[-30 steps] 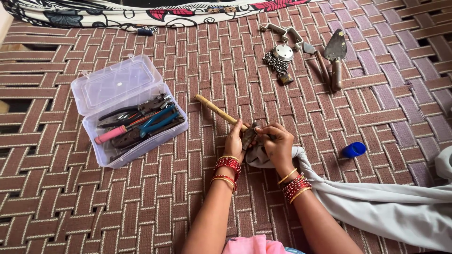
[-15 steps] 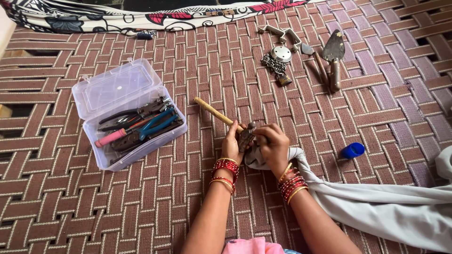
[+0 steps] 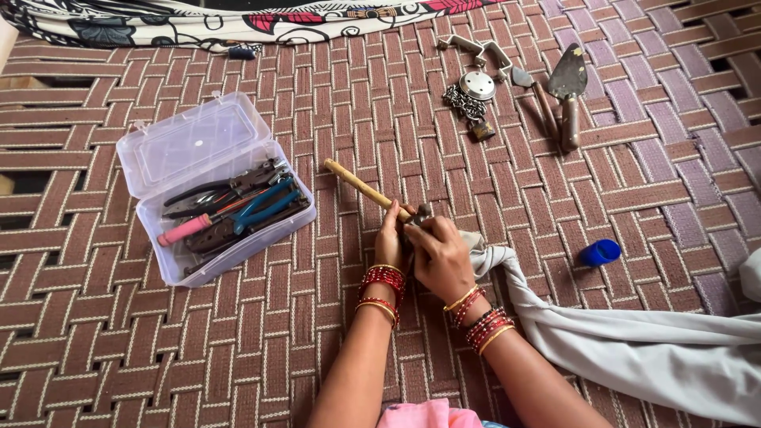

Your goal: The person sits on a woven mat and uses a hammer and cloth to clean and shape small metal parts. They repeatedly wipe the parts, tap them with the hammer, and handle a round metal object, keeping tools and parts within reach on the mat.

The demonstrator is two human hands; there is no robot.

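My left hand (image 3: 390, 238) grips a hammer by its wooden handle (image 3: 362, 186), which sticks out toward the upper left. My right hand (image 3: 438, 255) closes over the dark metal head of the hammer (image 3: 420, 214), with a grey cloth (image 3: 602, 333) bunched under it and trailing off to the right. Both wrists wear red and gold bangles. The hands rest low over a woven brown mat (image 3: 317, 333).
An open clear plastic box (image 3: 210, 198) with pliers and other tools lies to the left. A blue cap (image 3: 600, 252) sits right of the cloth. Two trowels (image 3: 567, 95), a chain with a padlock (image 3: 468, 103) and metal brackets lie at the top right. Patterned fabric (image 3: 198, 20) runs along the top.
Both hands and the hammer stay in almost the same place; the right hand has shifted slightly over the hammer head. The view has moved a little.
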